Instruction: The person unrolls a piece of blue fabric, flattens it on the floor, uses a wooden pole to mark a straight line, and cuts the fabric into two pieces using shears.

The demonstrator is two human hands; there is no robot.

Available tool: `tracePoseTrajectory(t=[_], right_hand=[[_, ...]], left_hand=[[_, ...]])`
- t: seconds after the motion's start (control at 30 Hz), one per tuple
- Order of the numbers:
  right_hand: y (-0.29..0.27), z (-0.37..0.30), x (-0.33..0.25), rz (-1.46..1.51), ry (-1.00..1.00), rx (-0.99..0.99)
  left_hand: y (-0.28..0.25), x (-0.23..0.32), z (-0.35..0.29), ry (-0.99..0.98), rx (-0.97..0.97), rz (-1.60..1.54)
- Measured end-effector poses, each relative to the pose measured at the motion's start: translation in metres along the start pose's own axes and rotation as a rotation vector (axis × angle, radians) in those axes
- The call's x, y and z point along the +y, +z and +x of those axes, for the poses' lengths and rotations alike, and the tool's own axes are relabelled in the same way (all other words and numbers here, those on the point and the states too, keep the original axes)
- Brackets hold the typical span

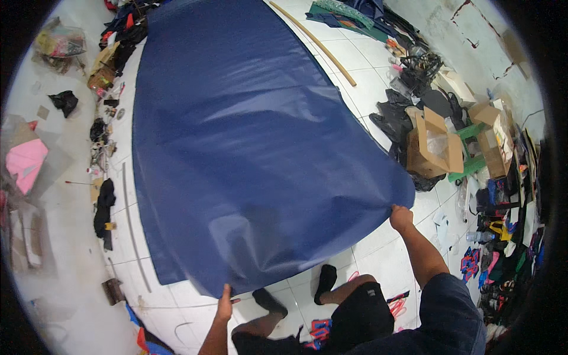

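Note:
A large, glossy dark blue sheet (254,148), like vinyl or tarpaulin, is spread over the white tiles. Its near edge is lifted and bulges in folds toward me. At the sheet's near right corner, my right hand (402,218) is closed on the edge with the fingers curled in. Lower down and to the left, my left hand (225,304) pinches the near edge; part of its grip is hidden behind the sheet. Beneath the lifted part, a second layer of blue shows at the lower left.
A long wooden stick (316,44) lies along the sheet's right side. To the right stand open cardboard boxes (427,145), a green frame (471,151) and black plastic bags (391,121). A thin grey strip (135,231) and clutter line the left. My feet (325,281) are close to the near edge.

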State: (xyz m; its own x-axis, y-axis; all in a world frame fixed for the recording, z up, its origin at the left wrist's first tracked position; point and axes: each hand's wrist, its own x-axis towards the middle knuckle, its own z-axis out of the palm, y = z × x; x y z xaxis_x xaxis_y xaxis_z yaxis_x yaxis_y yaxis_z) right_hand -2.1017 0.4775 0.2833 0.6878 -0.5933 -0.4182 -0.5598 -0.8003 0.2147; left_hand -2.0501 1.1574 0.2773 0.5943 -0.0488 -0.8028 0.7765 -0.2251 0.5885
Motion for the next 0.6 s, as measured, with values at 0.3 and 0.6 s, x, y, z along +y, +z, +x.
tracePoseTrajectory(t=[0.3, 0.6], right_hand=[[0.201, 0.106, -0.057, 0.119, -0.008, 0.143], [0.309, 0.133, -0.051, 0.496, -0.147, 0.511]], left_hand=[[-0.042, -0.095, 0.199, 0.327, 0.226, -0.515], [-0.162, -0.129, 0.314, 0.733, 0.439, -0.96]])
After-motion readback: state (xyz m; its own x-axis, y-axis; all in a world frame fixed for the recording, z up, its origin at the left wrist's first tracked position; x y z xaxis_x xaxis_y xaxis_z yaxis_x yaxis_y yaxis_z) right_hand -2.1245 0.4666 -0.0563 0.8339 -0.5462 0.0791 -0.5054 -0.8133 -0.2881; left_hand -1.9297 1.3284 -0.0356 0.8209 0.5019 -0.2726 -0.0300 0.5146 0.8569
